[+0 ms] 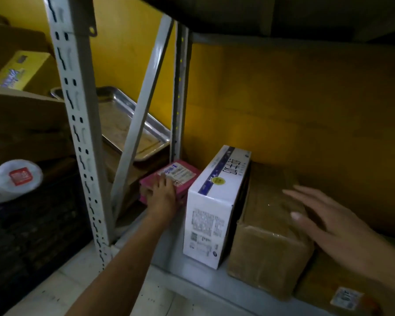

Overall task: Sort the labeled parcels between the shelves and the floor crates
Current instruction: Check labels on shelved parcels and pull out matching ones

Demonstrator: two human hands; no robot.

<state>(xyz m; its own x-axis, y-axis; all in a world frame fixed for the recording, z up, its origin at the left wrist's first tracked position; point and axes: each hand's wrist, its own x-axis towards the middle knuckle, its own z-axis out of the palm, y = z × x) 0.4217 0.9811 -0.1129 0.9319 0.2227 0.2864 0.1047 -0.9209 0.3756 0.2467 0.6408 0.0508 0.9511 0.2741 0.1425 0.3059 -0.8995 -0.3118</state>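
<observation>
On the low shelf (169,265), left hand (161,197) holds pink box (178,176), lengthwise toward wall.

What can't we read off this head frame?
- Pink box: near end covered by the left hand; its grip unclear.
- White carton label print: blurred.
- Brown box: far end lost in shadow, partly behind the right hand.
- Small sticker, lower right: too blurred.
</observation>
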